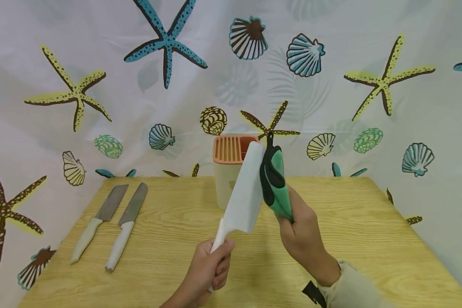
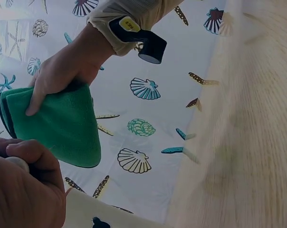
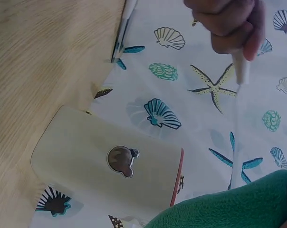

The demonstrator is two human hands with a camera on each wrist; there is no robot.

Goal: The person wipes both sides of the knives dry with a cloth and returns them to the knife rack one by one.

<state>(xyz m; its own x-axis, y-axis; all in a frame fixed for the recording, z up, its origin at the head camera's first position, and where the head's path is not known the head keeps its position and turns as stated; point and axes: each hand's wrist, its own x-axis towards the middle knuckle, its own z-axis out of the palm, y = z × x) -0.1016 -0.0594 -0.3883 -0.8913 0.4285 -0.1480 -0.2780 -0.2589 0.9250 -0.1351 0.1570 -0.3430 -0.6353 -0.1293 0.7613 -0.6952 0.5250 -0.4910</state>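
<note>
My left hand [image 1: 211, 265] grips the white handle of a cleaver [image 1: 246, 188], its broad pale blade tilted up and to the right. In my right hand [image 1: 302, 226] is a folded green cloth [image 1: 282, 196] with black edging, held close by the blade's right side. Whether cloth and blade touch I cannot tell. From the left wrist view, the fingers of the right hand lie over the top of the cloth [image 2: 53, 128]. In the right wrist view the blade, seen nearly edge-on, runs down to the cloth [image 3: 238, 204].
Two white-handled knives, a cleaver [image 1: 102, 220] and a longer knife [image 1: 128, 224], lie side by side at the table's left. A cream knife block [image 1: 225, 184] with an orange slotted top stands at the back of the wooden table [image 1: 169, 214]. A patterned curtain [image 1: 223, 81] surrounds it.
</note>
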